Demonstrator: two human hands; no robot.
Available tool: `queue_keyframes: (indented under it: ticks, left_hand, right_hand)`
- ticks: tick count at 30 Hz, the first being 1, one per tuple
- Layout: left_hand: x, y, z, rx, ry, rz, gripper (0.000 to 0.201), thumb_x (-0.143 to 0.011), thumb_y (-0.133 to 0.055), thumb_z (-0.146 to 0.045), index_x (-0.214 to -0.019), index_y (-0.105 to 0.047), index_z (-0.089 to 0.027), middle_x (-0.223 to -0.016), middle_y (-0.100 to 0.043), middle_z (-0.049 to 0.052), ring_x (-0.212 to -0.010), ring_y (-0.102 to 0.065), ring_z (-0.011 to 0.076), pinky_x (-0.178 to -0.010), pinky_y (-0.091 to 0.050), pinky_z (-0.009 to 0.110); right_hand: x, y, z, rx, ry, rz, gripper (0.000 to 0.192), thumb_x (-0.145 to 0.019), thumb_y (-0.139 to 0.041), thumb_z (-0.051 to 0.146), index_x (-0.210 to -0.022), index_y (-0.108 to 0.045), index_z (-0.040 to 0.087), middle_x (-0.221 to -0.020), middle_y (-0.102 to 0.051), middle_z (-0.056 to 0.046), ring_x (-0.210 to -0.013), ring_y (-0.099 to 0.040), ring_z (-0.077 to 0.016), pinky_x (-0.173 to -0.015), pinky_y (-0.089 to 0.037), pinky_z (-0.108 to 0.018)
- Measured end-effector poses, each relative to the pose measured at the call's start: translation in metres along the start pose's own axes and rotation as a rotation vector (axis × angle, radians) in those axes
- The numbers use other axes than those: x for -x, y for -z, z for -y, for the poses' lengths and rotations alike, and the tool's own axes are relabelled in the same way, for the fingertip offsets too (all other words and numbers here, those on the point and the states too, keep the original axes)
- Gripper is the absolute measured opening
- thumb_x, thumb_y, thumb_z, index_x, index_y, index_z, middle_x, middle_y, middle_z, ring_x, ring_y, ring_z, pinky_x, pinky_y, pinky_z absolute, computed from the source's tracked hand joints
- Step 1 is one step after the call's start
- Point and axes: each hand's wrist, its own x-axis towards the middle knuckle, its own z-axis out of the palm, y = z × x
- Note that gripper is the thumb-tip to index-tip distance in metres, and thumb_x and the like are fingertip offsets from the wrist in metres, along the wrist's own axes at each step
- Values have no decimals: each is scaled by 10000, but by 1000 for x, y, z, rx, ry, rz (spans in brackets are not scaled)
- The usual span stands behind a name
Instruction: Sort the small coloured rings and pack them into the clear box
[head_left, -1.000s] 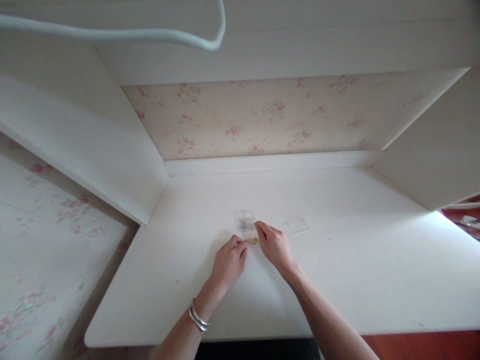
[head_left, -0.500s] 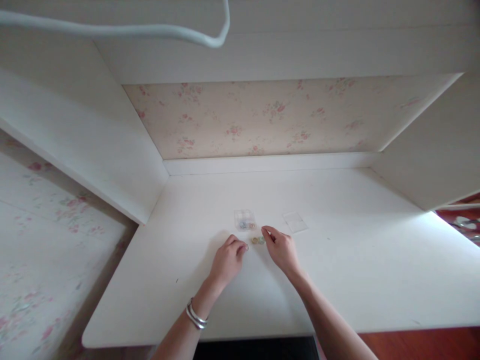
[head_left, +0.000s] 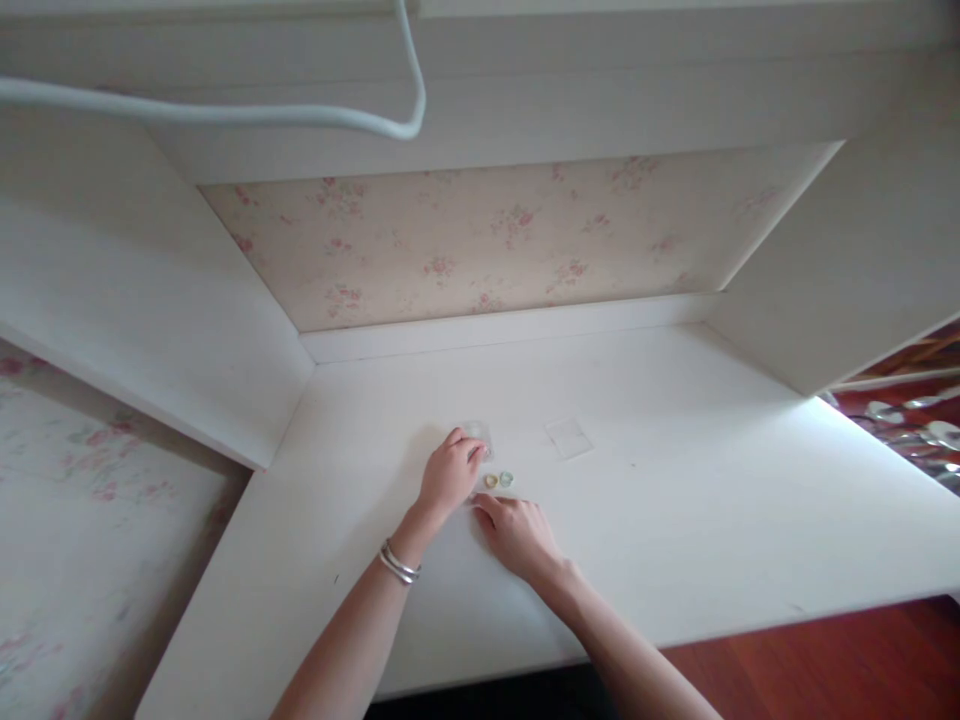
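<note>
My left hand (head_left: 450, 472), with two silver bangles (head_left: 397, 563) at the wrist, reaches over a small clear plastic box (head_left: 480, 432). Its fingers are pinched at the box's near side and cover part of it; what they hold is hidden. Just in front of the box, a yellowish ring (head_left: 490, 480) and a pale green ring (head_left: 506, 479) lie side by side on the white desk. My right hand (head_left: 517, 532) is low on the desk, nearer to me than the rings. Its thumb and forefinger are closed together at the tips, on something too small to name.
A clear flat lid (head_left: 570, 439) lies on the desk (head_left: 660, 480), right of the box. White side panels and a floral-papered back (head_left: 517, 235) enclose the desk. A white cable (head_left: 300, 114) hangs across the upper left.
My left hand has moved forward from beside the rings to the box. My right hand has come down and left, from behind the rings to in front of them. The view has shifted.
</note>
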Motion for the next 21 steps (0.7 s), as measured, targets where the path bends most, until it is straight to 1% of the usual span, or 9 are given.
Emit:
queue_keyframes:
  ticks: [2, 4, 6, 8, 11, 13, 16, 19, 21]
  left_hand:
    - [-4, -5, 1, -33, -1, 31, 188, -885, -490, -268, -885, -674, -232, -907, -608, 26, -799, -604, 144, -759, -464, 259]
    - [-4, -6, 2, -30, -9, 41, 195, -885, -487, -267, -870, -680, -236, -897, -614, 24, -790, -606, 142, -754, -468, 258]
    - [0, -4, 4, 4, -13, 5, 209, -892, -472, -265, -879, -677, -229, -884, -620, 28, -803, -603, 142, -773, -470, 260]
    - [8, 0, 6, 58, -4, -56, 220, -900, -454, -265, -902, -668, -215, -875, -629, 35, -825, -599, 147, -793, -470, 265]
    - [26, 5, 9, 135, 21, -100, 231, -906, -436, -272, -915, -655, -202, -870, -641, 43, -846, -597, 157, -797, -471, 273]
    - [38, 7, 10, 176, 41, -81, 235, -908, -430, -280, -912, -651, -199, -873, -646, 46, -849, -599, 160, -789, -470, 275]
    - [55, 5, 8, 215, 74, -28, 236, -913, -421, -275, -911, -645, -202, -874, -646, 41, -835, -599, 155, -771, -469, 270]
    - [64, 0, 2, 199, 80, 10, 224, -906, -426, -251, -899, -646, -209, -860, -642, 34, -811, -594, 153, -741, -471, 264]
    - [66, -3, -1, 169, 74, 28, 219, -901, -432, -246, -894, -648, -210, -846, -639, 35, -794, -592, 156, -722, -471, 264]
  right_hand:
    - [-2, 0, 1, 23, -3, 4, 283, -932, -333, 311, -941, -613, 265, -873, -705, -26, -752, -651, -176, -615, -367, -239]
    - [-3, -2, 1, 46, 1, 1, 291, -939, -317, 299, -896, -598, 239, -838, -703, -37, -722, -651, -180, -598, -359, -240]
    - [-3, -5, 2, 64, 14, -4, 285, -942, -308, 286, -892, -581, 223, -811, -701, -48, -706, -651, -187, -586, -351, -241]
    - [-3, -7, 1, 65, 27, 1, 276, -942, -309, 276, -889, -573, 216, -799, -700, -54, -706, -651, -191, -580, -343, -239]
    - [-2, -6, -2, 3, 22, -10, 259, -944, -326, 286, -920, -577, 230, -827, -704, -45, -712, -650, -179, -581, -335, -229]
    - [-4, -1, -6, -71, 1, -52, 265, -952, -320, 307, -972, -577, 247, -853, -705, -33, -720, -650, -165, -588, -335, -223]
    - [-14, 12, -12, -146, -60, -149, 304, -962, -295, 336, -1015, -581, 249, -846, -704, -33, -745, -649, -159, -600, -340, -220]
    - [-31, 23, -15, -138, -98, -216, 320, -957, -302, 352, -1034, -593, 244, -852, -704, -41, -755, -646, -162, -606, -344, -225]
    - [-43, 27, -15, -108, -98, -217, 320, -953, -310, 352, -1042, -599, 249, -869, -704, -42, -754, -644, -161, -605, -344, -228]
